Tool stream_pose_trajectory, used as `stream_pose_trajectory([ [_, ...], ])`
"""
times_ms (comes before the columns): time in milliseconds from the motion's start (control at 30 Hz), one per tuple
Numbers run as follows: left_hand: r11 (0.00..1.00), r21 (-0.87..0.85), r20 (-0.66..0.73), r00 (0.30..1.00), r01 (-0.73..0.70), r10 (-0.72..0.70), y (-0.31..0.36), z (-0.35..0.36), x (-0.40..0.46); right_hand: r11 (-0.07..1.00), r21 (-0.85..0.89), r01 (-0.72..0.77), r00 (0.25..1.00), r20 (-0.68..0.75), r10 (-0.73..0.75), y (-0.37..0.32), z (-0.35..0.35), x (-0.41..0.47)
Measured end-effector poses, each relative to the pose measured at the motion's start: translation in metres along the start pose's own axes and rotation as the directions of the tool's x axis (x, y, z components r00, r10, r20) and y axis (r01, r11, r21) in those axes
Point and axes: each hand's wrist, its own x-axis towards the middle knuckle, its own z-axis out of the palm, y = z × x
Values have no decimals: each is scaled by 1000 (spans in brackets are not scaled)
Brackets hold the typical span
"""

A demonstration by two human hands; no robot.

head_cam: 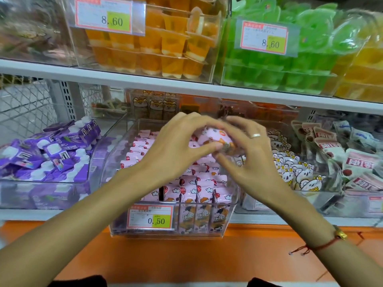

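Gripping a small pink plastic packet (pixel 213 137), left hand (pixel 176 146) and right hand (pixel 248 156) curled round it. Hovering over a clear acrylic bin (pixel 119 228).

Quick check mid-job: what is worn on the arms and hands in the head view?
Both forearms are bare. The right hand has a plain silver band ring on one finger, and its wrist carries a thin red cord bracelet with a small gold charm. The left hand wears nothing visible. Black fabric shows at the bottom edge.
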Motion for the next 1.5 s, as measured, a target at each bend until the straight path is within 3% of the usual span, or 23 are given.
stream_pose_trajectory([
  [67, 987, -156, 19, 1000, 26, -24, 2, 6, 4, 999, -50, 0, 1000, -15, -1, 1, 0, 1],
  [133, 960, -261, 13, 995, 98, -98, -3, 15, 10, 996, 0, -94, 992, -80, 93, 6, -2, 3],
  [200, 970, -167, 42, 984, 179, -174, -13, 27, 15, 966, 133, -222, 958, -156, 242, 14, -7, 4],
  [267, 972, 68, 169, 957, 226, -235, -28, 39, 19, 900, 320, -295, 919, -164, 359, 20, -10, 4],
  [367, 926, 340, 404, 863, 166, -303, -48, 52, 22, 822, 473, -317, 905, -109, 411, 25, -10, 4],
  [500, 908, 408, 542, 774, 97, -326, -59, 60, 24, 749, 539, -385, 883, -20, 469, 29, -7, 9],
  [667, 946, 323, 539, 814, 39, -217, -56, 59, 11, 553, 655, -515, 825, 205, 526, 33, 1, 11],
  [800, 951, 306, 518, 829, 50, -211, -54, 57, -6, 757, 436, -487, 870, 165, 465, 39, 4, 18],
  [933, 956, 282, 528, 819, 80, -224, -55, 52, -9, 925, 244, -293, 955, 129, 268, 39, 8, 31],
  [1000, 955, 287, 536, 813, 79, -228, -55, 51, -8, 976, 91, -198, 964, 200, 177, 38, 12, 39],
  [1100, 954, 289, 538, 810, 82, -233, -56, 52, -10, 985, -122, -123, 906, 391, 162, 39, 17, 49],
  [1233, 961, 245, 497, 835, 127, -237, -58, 54, -12, 908, -398, 132, 818, 561, 127, 39, 22, 56],
  [1367, 960, 217, 453, 854, 175, -258, -61, 56, -11, 880, -447, 160, 700, 680, 218, 37, 24, 56],
  [1433, 959, 228, 436, 863, 170, -257, -62, 56, -6, 895, -426, 131, 700, 679, 221, 37, 20, 52],
  [1500, 957, 256, 433, 869, 136, -239, -64, 57, 2, 929, -365, 64, 760, 622, 191, 37, 17, 44],
])
